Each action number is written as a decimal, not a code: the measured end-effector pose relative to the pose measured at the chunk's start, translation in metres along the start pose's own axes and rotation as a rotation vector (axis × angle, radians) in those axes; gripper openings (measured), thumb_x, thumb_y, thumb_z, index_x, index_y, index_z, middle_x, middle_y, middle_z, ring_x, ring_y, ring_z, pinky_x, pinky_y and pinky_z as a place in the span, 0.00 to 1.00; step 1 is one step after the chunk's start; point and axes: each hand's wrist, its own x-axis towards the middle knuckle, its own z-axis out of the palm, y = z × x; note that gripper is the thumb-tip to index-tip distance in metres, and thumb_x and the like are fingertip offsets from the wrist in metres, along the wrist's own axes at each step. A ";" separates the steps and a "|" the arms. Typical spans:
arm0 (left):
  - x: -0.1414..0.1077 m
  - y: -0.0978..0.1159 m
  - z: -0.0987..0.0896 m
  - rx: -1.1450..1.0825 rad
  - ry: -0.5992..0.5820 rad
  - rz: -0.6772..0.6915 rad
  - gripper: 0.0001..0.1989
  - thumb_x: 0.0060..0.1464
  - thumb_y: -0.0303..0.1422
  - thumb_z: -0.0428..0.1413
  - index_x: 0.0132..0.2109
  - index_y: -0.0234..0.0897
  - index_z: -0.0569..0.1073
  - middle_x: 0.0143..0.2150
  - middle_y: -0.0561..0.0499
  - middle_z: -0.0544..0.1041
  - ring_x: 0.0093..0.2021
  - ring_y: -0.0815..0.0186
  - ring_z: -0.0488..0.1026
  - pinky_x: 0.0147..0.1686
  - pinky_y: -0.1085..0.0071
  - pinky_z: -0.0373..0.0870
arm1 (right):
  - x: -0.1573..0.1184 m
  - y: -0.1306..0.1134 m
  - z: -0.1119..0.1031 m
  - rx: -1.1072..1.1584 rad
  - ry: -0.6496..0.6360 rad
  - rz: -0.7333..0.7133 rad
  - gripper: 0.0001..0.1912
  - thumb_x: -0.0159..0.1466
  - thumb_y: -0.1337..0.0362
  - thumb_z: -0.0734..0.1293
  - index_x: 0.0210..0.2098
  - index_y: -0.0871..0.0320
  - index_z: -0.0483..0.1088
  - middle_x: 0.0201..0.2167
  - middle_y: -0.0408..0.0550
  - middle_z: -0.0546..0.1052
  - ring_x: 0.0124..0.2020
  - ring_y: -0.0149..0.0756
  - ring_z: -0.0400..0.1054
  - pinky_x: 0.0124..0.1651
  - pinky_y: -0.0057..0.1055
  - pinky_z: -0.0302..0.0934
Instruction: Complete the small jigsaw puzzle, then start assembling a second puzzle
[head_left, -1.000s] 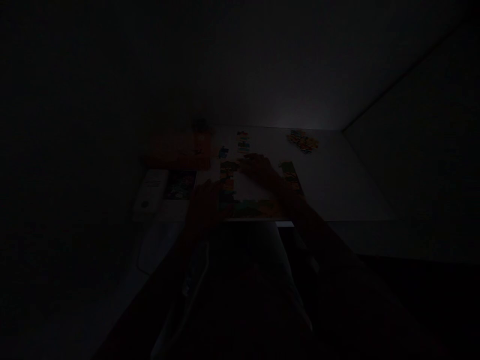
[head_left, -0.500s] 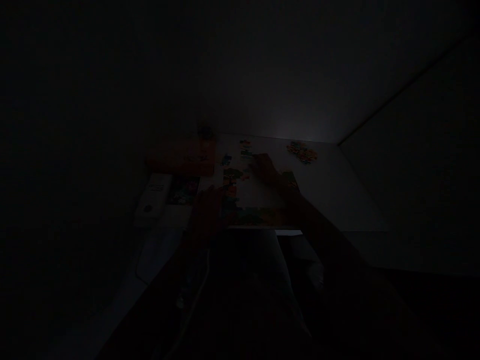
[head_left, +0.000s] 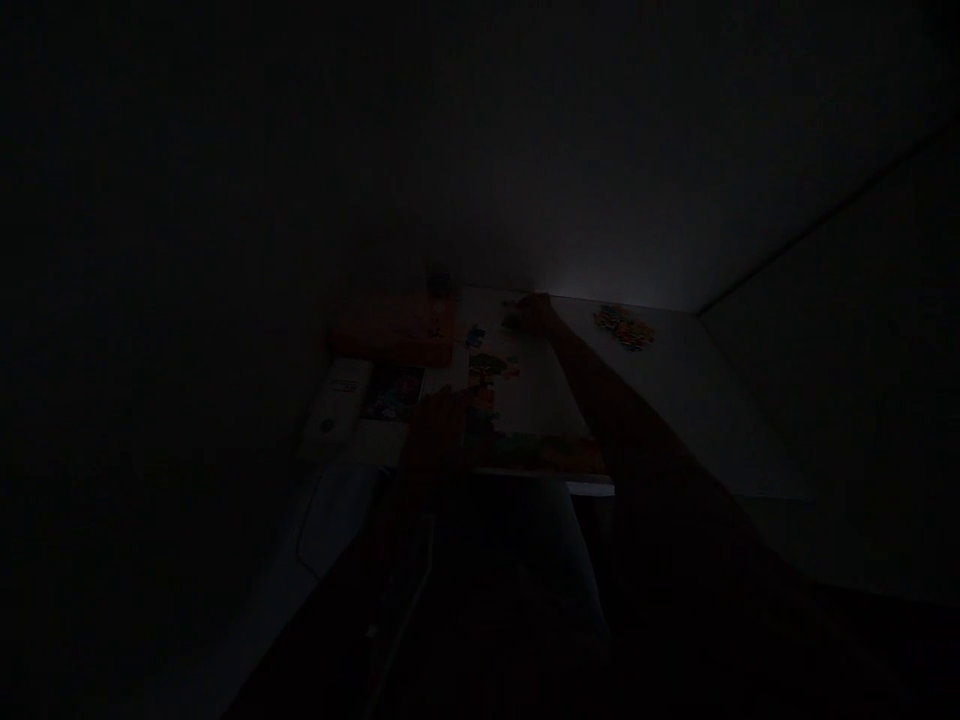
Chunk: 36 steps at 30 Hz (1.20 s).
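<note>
The view is very dark. A partly joined jigsaw puzzle (head_left: pixel 536 449) lies near the table's front edge, with a bottom strip and a left column showing a tree. At the puzzle's left side rests my left hand (head_left: pixel 435 425), fingers stretched forward and apart, touching its edge. Toward the back of the table, my right hand (head_left: pixel 535 312) reaches down over a small cluster of puzzle pieces (head_left: pixel 512 321) and partly covers it. Its fingertips are too dark to show whether they grip a piece. A bluish loose puzzle piece (head_left: pixel 474 336) lies left of that cluster.
A heap of puzzle pieces (head_left: pixel 624 327) sits at the back right of the white table (head_left: pixel 697 420). On the left are an orange box or pouch (head_left: pixel 394 330), a white box-like device (head_left: pixel 339 400) and a dark picture card (head_left: pixel 394 392). A wall rises behind.
My right hand has moved farther back, onto the small cluster of pieces. My left hand stays at the puzzle's left side. The whole view has shifted slightly.
</note>
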 end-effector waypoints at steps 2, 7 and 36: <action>0.000 0.001 -0.001 -0.006 -0.002 -0.010 0.38 0.76 0.57 0.58 0.80 0.40 0.72 0.79 0.36 0.77 0.82 0.40 0.69 0.80 0.37 0.63 | -0.002 -0.003 -0.004 0.051 0.024 0.111 0.28 0.64 0.38 0.79 0.48 0.54 0.78 0.43 0.59 0.83 0.42 0.52 0.80 0.48 0.53 0.83; 0.002 0.004 -0.004 -0.016 -0.025 -0.024 0.38 0.74 0.54 0.60 0.82 0.42 0.71 0.80 0.35 0.75 0.82 0.37 0.69 0.80 0.34 0.63 | -0.025 -0.009 -0.025 0.277 0.056 0.202 0.27 0.69 0.34 0.73 0.52 0.47 0.74 0.36 0.46 0.85 0.40 0.47 0.82 0.48 0.47 0.81; 0.005 0.006 -0.008 0.072 -0.032 -0.016 0.36 0.76 0.52 0.58 0.81 0.40 0.71 0.79 0.35 0.77 0.82 0.40 0.69 0.81 0.38 0.63 | -0.203 -0.067 -0.056 -0.178 -0.090 0.079 0.31 0.77 0.40 0.72 0.66 0.56 0.81 0.69 0.66 0.79 0.67 0.66 0.75 0.73 0.61 0.68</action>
